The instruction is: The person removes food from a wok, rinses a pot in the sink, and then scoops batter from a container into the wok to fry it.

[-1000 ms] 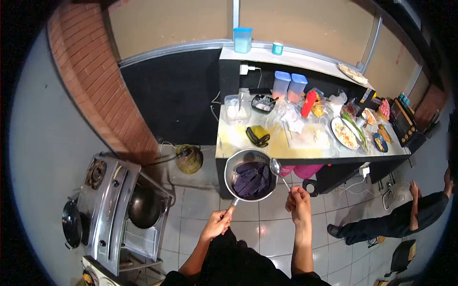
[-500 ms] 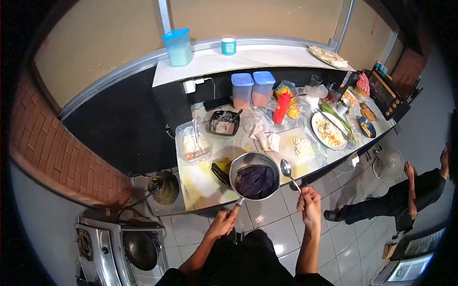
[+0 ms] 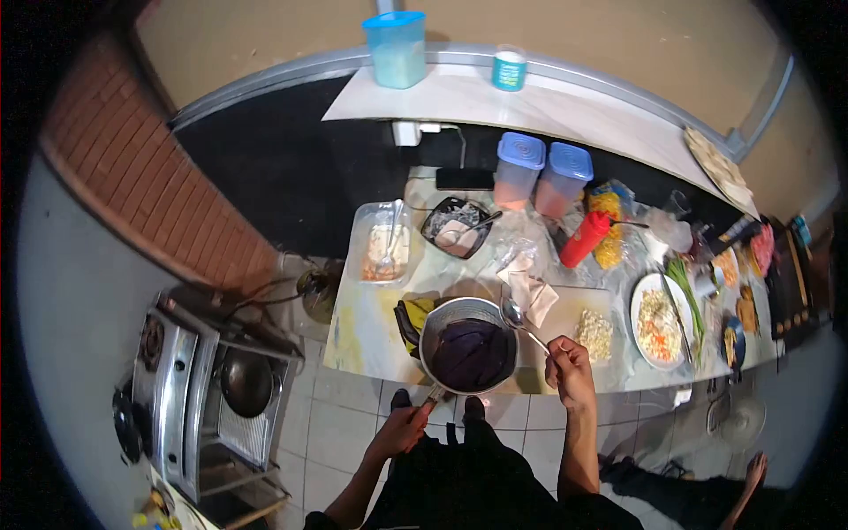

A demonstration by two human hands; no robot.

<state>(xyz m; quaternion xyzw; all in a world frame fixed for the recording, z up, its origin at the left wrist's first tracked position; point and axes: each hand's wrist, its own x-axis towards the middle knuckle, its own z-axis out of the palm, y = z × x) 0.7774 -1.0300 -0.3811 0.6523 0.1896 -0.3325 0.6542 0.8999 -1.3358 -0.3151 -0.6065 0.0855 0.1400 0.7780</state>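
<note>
My left hand is wrapped round the handle of a metal pot at the table's front edge. Dark purple contents lie inside it. My right hand grips a metal spoon, its bowl just over the pot's right rim. A yellow and black item sits against the pot's left side. Behind the spoon lies a crumpled pale cloth or paper, with chopped pale pieces on a board to its right.
Behind are a plastic tub, a black bowl, lidded containers and a red bottle. A white plate holds chopped food. A stove with a wok stands left. Another person's arm shows at lower right.
The view has swung, so the table sits further right and the stove shows more. The spoon's bowl has come closer to the pot, now at its rim. The other person appears lower in view.
</note>
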